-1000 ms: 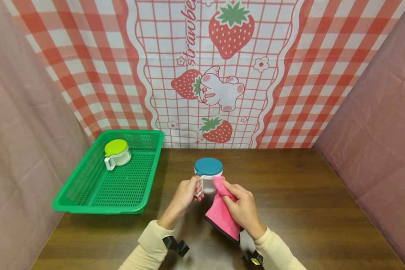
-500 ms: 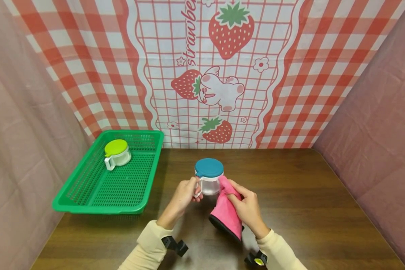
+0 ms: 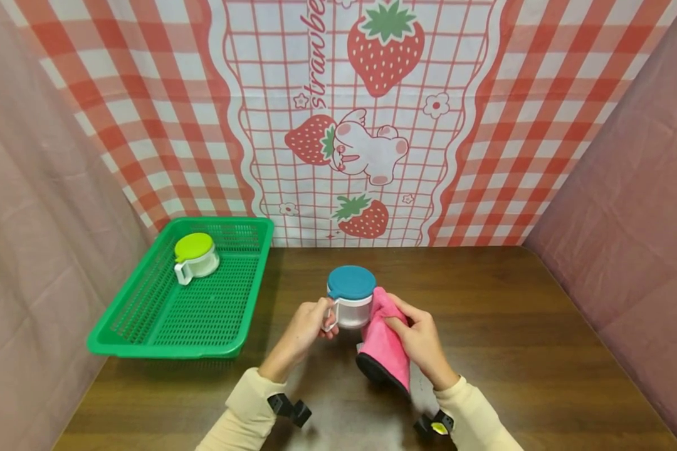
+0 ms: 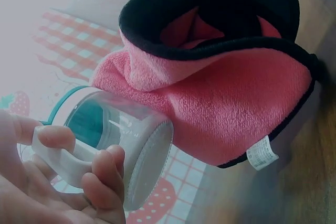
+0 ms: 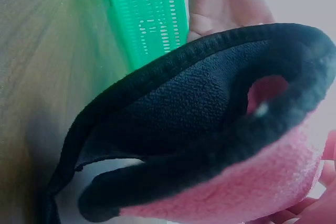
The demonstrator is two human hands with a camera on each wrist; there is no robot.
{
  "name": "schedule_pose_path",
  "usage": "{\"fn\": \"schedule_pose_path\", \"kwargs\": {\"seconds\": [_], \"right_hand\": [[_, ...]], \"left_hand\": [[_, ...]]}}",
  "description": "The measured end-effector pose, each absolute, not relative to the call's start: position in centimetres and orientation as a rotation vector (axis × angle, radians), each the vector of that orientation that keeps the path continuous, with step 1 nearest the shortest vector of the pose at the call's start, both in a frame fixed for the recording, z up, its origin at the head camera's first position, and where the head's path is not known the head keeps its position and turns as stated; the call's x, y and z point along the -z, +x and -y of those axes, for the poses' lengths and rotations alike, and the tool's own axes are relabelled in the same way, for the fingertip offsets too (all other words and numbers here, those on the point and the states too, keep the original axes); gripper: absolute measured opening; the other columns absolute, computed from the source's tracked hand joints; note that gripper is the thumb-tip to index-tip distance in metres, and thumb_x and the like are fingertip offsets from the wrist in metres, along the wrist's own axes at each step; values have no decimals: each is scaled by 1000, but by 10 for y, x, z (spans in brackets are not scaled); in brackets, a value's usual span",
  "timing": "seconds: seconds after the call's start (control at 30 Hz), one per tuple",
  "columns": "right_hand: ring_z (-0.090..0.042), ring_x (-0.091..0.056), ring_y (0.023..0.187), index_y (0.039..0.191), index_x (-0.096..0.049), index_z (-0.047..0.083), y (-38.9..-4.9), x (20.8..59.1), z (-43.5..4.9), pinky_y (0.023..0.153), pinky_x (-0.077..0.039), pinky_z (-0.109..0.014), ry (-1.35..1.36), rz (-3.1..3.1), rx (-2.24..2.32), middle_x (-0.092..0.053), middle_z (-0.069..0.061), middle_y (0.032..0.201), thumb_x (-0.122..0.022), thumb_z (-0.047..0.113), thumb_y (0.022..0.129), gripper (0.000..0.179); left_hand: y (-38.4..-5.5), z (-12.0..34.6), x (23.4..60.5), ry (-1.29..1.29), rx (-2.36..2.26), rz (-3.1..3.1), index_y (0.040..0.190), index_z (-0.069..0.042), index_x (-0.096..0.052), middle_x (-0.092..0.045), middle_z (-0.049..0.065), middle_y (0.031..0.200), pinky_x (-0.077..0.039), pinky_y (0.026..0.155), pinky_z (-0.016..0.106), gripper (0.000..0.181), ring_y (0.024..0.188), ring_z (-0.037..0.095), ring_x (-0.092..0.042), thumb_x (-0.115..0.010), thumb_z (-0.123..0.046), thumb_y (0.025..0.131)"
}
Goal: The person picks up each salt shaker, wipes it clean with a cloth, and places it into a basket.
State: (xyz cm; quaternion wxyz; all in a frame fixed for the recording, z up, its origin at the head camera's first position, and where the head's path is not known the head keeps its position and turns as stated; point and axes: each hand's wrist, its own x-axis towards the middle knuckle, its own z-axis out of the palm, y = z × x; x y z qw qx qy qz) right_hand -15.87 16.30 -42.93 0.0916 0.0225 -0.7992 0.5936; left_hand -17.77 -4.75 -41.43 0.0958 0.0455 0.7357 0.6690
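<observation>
A clear jar (image 3: 354, 313) with a blue lid (image 3: 351, 282) and a white handle is held just above the table, lid up. My left hand (image 3: 304, 324) grips the handle (image 4: 63, 156), its fingers curled through and around it. On the jar's right side lies a pink cloth (image 3: 385, 344) with dark edging, bunched at the top. My right hand (image 3: 424, 337) pinches that bunch between thumb and fingers, and the cloth's lower end hangs loose. In the right wrist view the cloth's dark inner side (image 5: 178, 98) hides most of the jar.
A green basket (image 3: 250, 300) stands on the table at the left. Inside it, near the back, is a similar jar (image 3: 204, 265) with a lime lid. The brown table (image 3: 513, 351) ends at a strawberry-print curtain (image 3: 361, 156); pink drapes hang on both sides.
My right hand and the cloth have slid to the right, from the jar's front to its right side. The jar has shifted slightly rightward while my left hand keeps its grip.
</observation>
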Motion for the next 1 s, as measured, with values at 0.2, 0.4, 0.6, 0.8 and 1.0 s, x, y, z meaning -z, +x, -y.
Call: {"fn": "schedule_pose_path", "kwargs": {"seconds": [0.2,0.4,0.6,0.8,1.0], "right_hand": [[-4,-59,88,130,-60,6,-162,424,-169,72,-49,-19,27,2401,-1840,-63,-19,128,-67,4,87,44],[-6,-58,95,134,-57,7,-166,418,-175,76,-49,-19,5,2436,-1912,-59,-16,134,-65,7,89,45],[-14,-57,98,136,-54,8,-168,415,-183,75,-49,-21,31,2481,-1969,-57,-18,137,-62,7,90,47],[-17,-57,93,139,-51,7,-168,414,-191,71,-51,-23,115,2523,-2029,-55,-22,137,-61,8,91,49],[-18,-59,90,139,-50,5,-169,416,-195,69,-52,-24,147,2556,-2048,-55,-25,136,-61,9,91,49]], "left_hand": [[-180,50,416,221,-1955,-2151,55,-9,-41,-51,0,53,-42,54,22,41,52,10,-51,-39,-18,94],[-181,57,418,394,-1891,-2148,56,-3,-40,-52,1,56,-43,55,24,39,55,12,-52,-39,-15,94],[-182,64,419,616,-1807,-2161,63,16,-42,-55,9,57,-43,56,23,42,57,11,-54,-36,-13,93],[-182,72,419,802,-1779,-2067,60,14,-39,-54,25,62,-45,57,22,42,59,11,-55,-34,-13,92],[-183,73,421,815,-1813,-1990,61,14,-38,-54,5,60,-47,56,23,42,60,14,-56,-33,-14,92]]}}
